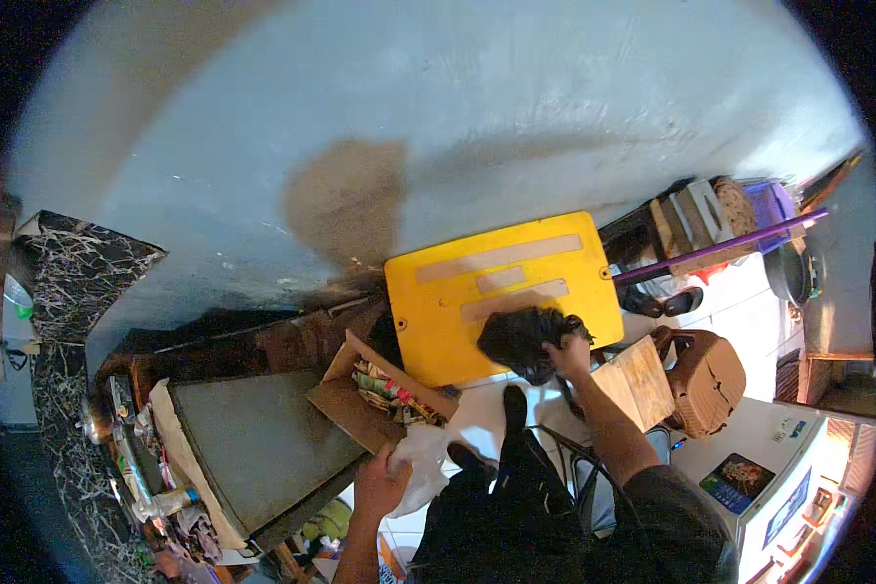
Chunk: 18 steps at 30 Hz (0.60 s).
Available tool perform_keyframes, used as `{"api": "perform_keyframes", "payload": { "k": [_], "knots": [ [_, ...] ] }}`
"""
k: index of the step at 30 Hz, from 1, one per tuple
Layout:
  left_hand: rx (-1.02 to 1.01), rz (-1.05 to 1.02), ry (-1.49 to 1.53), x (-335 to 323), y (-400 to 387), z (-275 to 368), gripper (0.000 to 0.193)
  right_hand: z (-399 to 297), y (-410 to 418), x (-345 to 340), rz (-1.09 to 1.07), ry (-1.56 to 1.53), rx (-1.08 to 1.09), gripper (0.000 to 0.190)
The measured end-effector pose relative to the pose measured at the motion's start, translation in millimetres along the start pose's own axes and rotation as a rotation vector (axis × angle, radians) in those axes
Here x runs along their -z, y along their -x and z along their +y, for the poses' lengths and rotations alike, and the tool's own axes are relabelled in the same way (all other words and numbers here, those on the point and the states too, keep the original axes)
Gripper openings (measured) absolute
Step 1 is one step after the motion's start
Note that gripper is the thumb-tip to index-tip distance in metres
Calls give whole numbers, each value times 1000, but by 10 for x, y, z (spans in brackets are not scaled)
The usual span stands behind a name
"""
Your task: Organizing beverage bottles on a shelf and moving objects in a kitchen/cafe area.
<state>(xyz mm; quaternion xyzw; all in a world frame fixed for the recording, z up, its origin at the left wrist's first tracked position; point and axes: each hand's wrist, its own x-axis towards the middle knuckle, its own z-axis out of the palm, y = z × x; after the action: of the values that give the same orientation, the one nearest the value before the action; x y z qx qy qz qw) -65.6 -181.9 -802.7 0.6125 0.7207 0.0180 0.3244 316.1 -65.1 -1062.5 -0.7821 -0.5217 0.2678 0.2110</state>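
Observation:
My right hand (571, 355) grips the gathered edge of a black plastic bag (518, 343), which lies across the lower part of a yellow board (438, 343). Tan strips of tape are on the board, and it has a hole near either side. My left hand (383, 482) holds a translucent white plastic bag (425, 463) between thumb and fingers. Just above that hand, an open cardboard box (350, 401) holds several colourful packets (387, 390). What the black bag contains is hidden.
A grey-topped table (255, 438) stands at the left, with bottles and clutter along its edge. To the right are a wooden block (646, 383), a brown woven basket (708, 383) and a white box-like unit (737, 445). A purple pole (723, 244) slants behind them. A blue-grey wall (482, 95) rises ahead.

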Motion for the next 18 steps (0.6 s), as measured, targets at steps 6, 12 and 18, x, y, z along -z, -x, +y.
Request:
{"api": "perform_keyframes", "payload": {
  "k": [6,12,18],
  "knots": [
    [-28,36,120,347,150,54,38,-15,884,433,185,-77,229,31],
    [-77,220,245,570,724,-535,38,-778,1478,833,-321,219,-90,21],
    [-97,230,604,768,1242,-892,43,-1812,1931,1210,270,451,391,17]
  ]
}}
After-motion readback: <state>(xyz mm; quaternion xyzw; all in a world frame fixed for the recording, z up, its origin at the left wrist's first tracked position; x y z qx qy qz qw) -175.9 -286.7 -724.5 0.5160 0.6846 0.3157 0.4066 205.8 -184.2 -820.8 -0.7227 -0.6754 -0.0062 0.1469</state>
